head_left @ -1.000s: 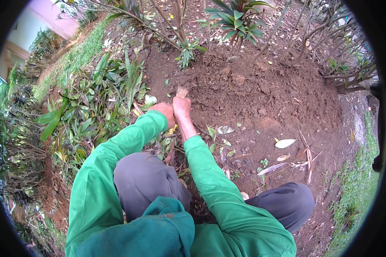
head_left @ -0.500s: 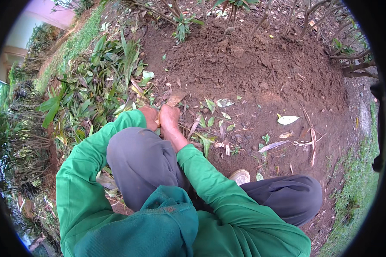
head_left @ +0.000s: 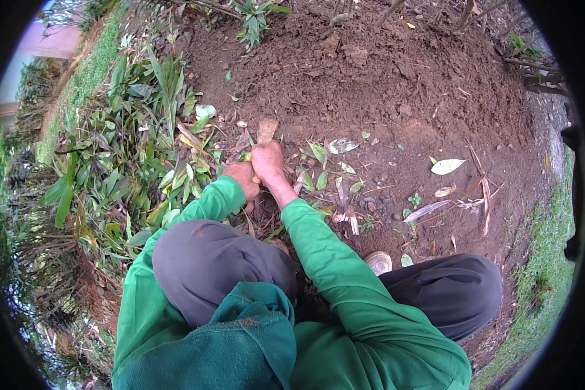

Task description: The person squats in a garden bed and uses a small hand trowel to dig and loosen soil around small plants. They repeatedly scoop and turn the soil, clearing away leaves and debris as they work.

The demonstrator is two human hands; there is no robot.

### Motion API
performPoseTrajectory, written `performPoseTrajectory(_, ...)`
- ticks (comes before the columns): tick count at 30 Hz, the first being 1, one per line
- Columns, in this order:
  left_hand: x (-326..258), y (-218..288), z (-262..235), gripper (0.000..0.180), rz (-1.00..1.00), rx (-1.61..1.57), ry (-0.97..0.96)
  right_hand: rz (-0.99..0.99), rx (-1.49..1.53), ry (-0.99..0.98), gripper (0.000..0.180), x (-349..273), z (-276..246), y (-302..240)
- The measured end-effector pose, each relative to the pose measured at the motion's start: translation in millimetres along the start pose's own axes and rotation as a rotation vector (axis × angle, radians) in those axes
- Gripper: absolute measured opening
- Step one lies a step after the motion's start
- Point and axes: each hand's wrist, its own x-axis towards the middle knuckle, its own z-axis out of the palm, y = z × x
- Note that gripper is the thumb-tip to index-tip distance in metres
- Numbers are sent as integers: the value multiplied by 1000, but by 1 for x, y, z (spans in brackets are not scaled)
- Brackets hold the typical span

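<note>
My right hand [head_left: 267, 164] is closed around a short flat-bladed digging tool [head_left: 267, 130]. Its soil-brown blade sticks out past my knuckles, pointing away from me over the dirt. Just behind and to the left, my left hand [head_left: 243, 178] grips the tool's yellowish handle, which my fingers mostly cover. Both hands are at the edge of a pile of cut green leaves [head_left: 136, 143], beyond my raised left knee [head_left: 208, 260].
Loose brown soil [head_left: 370, 78] rises in a mound ahead, with shrub stems at its far edge. A pale fallen leaf [head_left: 447, 166] and dry brown strips [head_left: 485, 201] lie to the right. Grass [head_left: 539, 292] borders the right side. My shoe [head_left: 378, 262] is beside my bent right leg.
My hands and the tool have moved slightly right and forward. The blade now points more straight ahead, where before it slanted to the right. The view has shifted a little.
</note>
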Motion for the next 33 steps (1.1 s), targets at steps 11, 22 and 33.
performPoseTrajectory(11, -15, 10, -50, 37, 71, 93, 312, -153, 15, 49, 26, 27, -5, -49)
performPoseTrajectory(22, -57, 18, -90, 33, -1, 93, -108, 329, 391, -12, 31, -25, -26, -95)
performPoseTrajectory(33, -16, 33, -60, 27, 53, 290, -284, 536, 622, -11, 25, -5, -5, -27)
